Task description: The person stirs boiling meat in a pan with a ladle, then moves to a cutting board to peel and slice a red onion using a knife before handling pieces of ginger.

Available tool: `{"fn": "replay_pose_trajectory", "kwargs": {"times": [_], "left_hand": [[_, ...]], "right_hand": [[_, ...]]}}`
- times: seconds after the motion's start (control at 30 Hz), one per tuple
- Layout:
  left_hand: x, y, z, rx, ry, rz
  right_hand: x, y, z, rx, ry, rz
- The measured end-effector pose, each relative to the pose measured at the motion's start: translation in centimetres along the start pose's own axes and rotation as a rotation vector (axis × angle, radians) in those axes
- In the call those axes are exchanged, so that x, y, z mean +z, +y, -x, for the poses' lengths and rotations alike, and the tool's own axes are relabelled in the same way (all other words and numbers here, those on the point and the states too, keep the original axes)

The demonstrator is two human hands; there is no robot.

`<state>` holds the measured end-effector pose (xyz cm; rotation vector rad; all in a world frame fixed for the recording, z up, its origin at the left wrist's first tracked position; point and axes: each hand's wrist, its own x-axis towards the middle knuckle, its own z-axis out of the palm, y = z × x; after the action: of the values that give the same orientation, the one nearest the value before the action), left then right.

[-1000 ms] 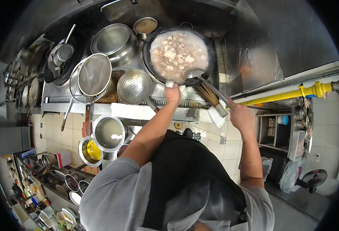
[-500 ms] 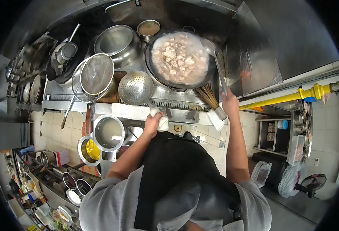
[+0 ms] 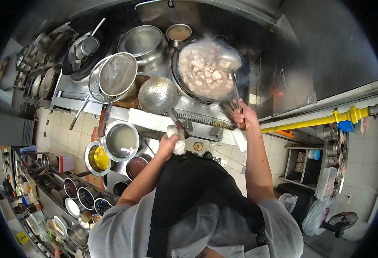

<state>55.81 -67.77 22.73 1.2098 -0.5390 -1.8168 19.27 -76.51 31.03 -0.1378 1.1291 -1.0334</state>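
Note:
My right hand (image 3: 246,116) is closed around the handle of a metal ladle (image 3: 235,84). The ladle's bowl is at the right side of a wok (image 3: 177,79) of pale, cloudy liquid and chunks of light meat (image 3: 206,71), with steam over it. My left hand (image 3: 168,144) grips a white cloth (image 3: 179,143) below the stove's front edge. Close to that cloth lies the wooden handle end of a perforated skimmer (image 3: 158,94), whose bowl rests left of the wok. Whether my left hand touches this handle I cannot tell.
A bamboo brush (image 3: 228,111) lies partly hidden behind my right hand. Left of the wok are a large steel pot (image 3: 140,43), a small pot of brown liquid (image 3: 179,33) and a mesh strainer (image 3: 118,75). A yellow pipe (image 3: 318,122) runs along the right.
The ladle has swung left from the wok's right rim to over the meat. My left hand and the cloth sit lower, and the skimmer's handle end now shows. The view has shifted slightly.

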Motion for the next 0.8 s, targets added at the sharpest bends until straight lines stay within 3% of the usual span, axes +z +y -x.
{"fn": "replay_pose_trajectory", "kwargs": {"times": [0.07, 0.13, 0.17, 0.23, 0.27, 0.33, 0.4, 0.53, 0.7, 0.8], "left_hand": [[0.5, 0.6, 0.5, -0.037, 0.009, -0.015], [0.6, 0.6, 0.4, -0.038, -0.015, -0.006], [0.9, 0.8, 0.4, -0.045, -0.019, -0.01], [1.3, 1.1, 0.6, -0.052, -0.022, -0.013], [1.5, 1.3, 0.8, -0.046, -0.029, -0.01], [1.4, 1.5, 1.0, -0.035, -0.029, -0.002], [0.9, 1.4, 1.4, -0.063, -0.045, -0.008], [-0.1, 1.4, 2.3, -0.04, -0.086, -0.059], [-1.8, 1.8, 3.1, -0.009, -0.102, -0.102], [-2.7, 2.0, 3.7, -0.004, -0.071, -0.102]], "right_hand": [[1.5, -0.2, 2.4, 0.004, 0.018, 0.043], [3.9, -0.1, 4.6, -0.132, 0.186, 0.358], [4.1, 0.2, 4.8, -0.136, 0.185, 0.354], [4.4, 0.7, 5.1, -0.365, 0.291, 1.001], [4.1, 1.3, 4.8, -0.365, 0.29, 1.002], [3.7, 2.7, 3.4, -0.768, 0.538, 1.516], [7.0, 2.6, 5.6, -0.648, 0.503, 1.427], [7.5, 2.9, 4.1, -0.542, 0.527, 1.719], [2.0, 3.6, 3.9, -0.501, 0.548, 2.097], [0.0, 2.6, 5.4, -0.438, 0.551, 2.157]]}}
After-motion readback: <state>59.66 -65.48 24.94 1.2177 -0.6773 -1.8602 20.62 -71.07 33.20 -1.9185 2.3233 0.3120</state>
